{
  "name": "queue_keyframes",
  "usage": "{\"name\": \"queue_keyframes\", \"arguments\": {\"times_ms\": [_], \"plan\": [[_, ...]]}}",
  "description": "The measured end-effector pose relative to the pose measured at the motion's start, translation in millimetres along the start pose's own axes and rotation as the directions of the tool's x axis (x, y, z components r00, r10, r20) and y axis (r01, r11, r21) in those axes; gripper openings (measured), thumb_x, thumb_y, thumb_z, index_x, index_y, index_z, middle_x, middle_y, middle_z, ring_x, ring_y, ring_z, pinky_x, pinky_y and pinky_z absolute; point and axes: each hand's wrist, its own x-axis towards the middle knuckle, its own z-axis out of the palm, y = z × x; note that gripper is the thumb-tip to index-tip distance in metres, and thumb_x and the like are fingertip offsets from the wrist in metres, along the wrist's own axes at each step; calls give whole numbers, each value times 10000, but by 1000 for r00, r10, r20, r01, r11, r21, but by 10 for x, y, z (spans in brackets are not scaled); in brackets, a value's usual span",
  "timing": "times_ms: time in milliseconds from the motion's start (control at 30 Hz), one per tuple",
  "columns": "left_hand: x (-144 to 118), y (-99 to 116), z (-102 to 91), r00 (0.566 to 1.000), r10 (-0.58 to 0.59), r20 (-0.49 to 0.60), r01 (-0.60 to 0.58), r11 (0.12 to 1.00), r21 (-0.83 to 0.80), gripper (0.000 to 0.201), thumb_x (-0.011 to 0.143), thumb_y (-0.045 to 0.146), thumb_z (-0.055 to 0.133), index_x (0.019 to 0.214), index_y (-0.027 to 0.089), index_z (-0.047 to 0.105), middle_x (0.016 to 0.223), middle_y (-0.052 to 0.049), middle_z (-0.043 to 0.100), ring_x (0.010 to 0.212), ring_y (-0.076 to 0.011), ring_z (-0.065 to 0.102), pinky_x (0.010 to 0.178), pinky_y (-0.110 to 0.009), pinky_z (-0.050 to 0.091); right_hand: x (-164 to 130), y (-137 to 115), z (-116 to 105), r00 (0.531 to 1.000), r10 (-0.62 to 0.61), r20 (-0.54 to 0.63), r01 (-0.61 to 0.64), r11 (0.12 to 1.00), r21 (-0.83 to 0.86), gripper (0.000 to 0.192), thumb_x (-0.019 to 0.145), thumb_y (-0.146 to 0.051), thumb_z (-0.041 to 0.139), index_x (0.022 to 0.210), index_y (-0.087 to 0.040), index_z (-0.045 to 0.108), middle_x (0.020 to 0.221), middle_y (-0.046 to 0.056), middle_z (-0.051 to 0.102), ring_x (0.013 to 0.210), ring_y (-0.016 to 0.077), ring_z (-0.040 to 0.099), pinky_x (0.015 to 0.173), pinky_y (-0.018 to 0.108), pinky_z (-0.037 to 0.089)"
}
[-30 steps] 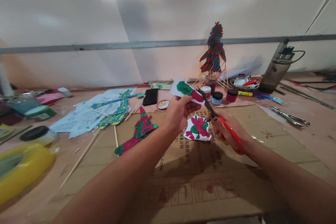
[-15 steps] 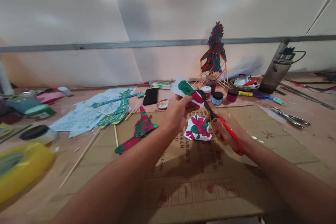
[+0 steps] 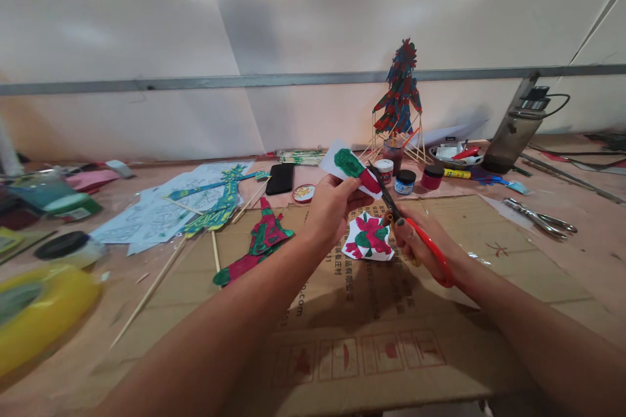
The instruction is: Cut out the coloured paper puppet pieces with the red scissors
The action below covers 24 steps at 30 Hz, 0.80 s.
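Note:
My left hand (image 3: 338, 203) pinches a piece of white paper (image 3: 330, 158) painted with a green and magenta shape. In my right hand (image 3: 421, 234) is a pair of scissors (image 3: 433, 249) with red handles and dark blades. The blades lie at the right edge of that paper; whether they are parted I cannot tell. Below the hands, a second white paper cutout (image 3: 368, 236) with magenta and green patches rests on the cardboard (image 3: 362, 313). To the left of my left forearm lies a magenta and green painted figure (image 3: 261, 238), partly hidden by the arm.
Paint jars (image 3: 405, 182) stand behind the hands, near a red and blue feathery figure (image 3: 402, 91) on sticks. Left are a phone (image 3: 280, 179), a blue-yellow figure (image 3: 222, 205), printed sheets (image 3: 141, 218) and a tape roll (image 3: 59, 306). Right are a bottle (image 3: 516, 133) and metal pliers-like tool (image 3: 540, 216).
The held paper has shifted very slightly to the right and down against the scissors. Both hands stay in nearly the same place.

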Motion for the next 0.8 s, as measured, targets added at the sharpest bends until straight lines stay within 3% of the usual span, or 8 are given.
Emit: {"name": "queue_keyframes", "arguments": {"times_ms": [300, 600, 800], "plan": [[-7, 21, 16, 1000, -8, 8, 7, 999, 34, 210, 629, 207, 763, 798, 179, 641, 684, -6, 707, 602, -146, 667, 654, -301, 568, 8, -52, -5, 999, 32, 24, -32, 999, -11, 756, 935, -922, 377, 1094, -224, 619, 662, -35, 499, 497, 145, 459, 471, 267, 378], [-20, 17, 8, 1000, -8, -2, 8, 999, 37, 181, 662, 193, 757, 791, 180, 631, 664, -3, 686, 575, -145, 650, 669, -318, 568, 12, -38, 3, 1000, 12, 4, -12, 1000, 4, 688, 948, -889, 409, 982, -230, 605, 649, -40, 467, 512, 134, 443, 450, 243, 366], [-29, 31, 16, 1000, -12, -8, 12, 999, 35, 150, 684, 165, 747, 785, 174, 637, 676, -21, 699, 575, -146, 656, 670, -319, 577, 5, -53, -5, 1000, 18, -1, -18, 1000, 17, 560, 988, -767, 484, 1052, -229, 628, 650, -46, 442, 517, 127, 400, 438, 232, 339]]}}
